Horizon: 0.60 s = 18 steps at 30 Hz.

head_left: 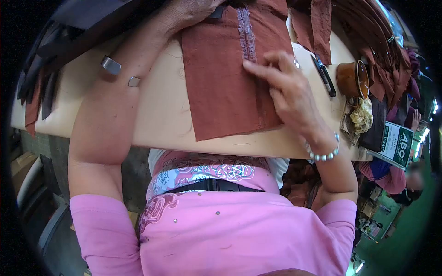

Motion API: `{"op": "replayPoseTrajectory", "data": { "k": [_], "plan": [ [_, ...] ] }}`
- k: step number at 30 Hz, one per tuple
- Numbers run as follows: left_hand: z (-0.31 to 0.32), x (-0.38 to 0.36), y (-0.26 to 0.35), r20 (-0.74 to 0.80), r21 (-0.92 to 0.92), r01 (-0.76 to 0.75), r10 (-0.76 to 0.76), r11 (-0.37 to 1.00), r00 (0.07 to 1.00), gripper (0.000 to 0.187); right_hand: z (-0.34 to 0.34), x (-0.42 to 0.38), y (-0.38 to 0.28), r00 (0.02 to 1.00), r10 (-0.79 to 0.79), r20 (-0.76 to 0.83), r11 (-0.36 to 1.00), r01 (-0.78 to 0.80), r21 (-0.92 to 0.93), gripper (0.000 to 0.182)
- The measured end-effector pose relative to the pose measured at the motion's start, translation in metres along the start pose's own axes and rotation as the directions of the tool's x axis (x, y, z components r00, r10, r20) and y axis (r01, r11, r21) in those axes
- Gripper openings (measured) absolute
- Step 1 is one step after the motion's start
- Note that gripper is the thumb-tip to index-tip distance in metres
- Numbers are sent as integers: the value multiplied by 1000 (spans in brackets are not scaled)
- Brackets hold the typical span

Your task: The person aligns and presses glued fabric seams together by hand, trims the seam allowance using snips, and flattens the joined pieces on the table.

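Observation:
A reddish-brown piece of fabric or thin leather (216, 87) lies flat in front of me. A strip with a pale, whitish coating (246, 34) runs down its upper middle. My right hand (290, 87) is over the piece, index finger stretched out and touching the lower end of that strip; the other fingers are partly bent, and it holds nothing visible. At the top edge, my left hand (198, 8) rests by the piece's upper left corner, next to a small dark patch (216, 12). Its fingers are cut off by the frame.
To the right are a black slim tool, perhaps a cutter (324, 76), a brown glazed pot (352, 78), a yellowish crumpled lump (361, 115) and a green-and-white ABC package (396, 142). Brown pieces (368, 41) are heaped at upper right, dark strips (69, 41) at left. Another person's hand (416, 119) shows far right.

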<state>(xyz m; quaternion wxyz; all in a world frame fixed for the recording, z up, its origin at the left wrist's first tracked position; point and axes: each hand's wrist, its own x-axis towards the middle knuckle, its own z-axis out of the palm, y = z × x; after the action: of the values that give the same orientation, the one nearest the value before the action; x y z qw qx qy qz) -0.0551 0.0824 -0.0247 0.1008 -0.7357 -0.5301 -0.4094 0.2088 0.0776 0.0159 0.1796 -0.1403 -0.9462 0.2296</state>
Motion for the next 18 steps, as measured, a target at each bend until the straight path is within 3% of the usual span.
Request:
{"op": "replayPoseTrajectory", "data": {
  "k": [4, 8, 11, 14, 18],
  "plan": [
    [0, 2, 1, -2, 15, 3, -3, 1000, 1000, 11, -11, -8, -8, 995, 1, 102, 999, -5, 37, 43],
    [-3, 1, 1, 22, 34, 4, -5, 999, 1000, 10, 4, 10, 4, 998, 47, -48, 999, -48, -7, 41],
    [-4, 1, 1, 42, 38, 0, -2, 999, 999, 10, 4, 0, 0, 999, -48, -4, 988, 47, -147, 36],
    [-3, 2, 1, 34, 18, -2, 1, 1000, 999, 9, -8, -27, -20, 981, -131, 143, 935, 170, -311, 34],
    [-3, 3, 1, 59, 13, 18, -18, 1000, 998, 8, -9, -58, -33, 962, -226, 152, 902, 266, -341, 34]
  ]
}}
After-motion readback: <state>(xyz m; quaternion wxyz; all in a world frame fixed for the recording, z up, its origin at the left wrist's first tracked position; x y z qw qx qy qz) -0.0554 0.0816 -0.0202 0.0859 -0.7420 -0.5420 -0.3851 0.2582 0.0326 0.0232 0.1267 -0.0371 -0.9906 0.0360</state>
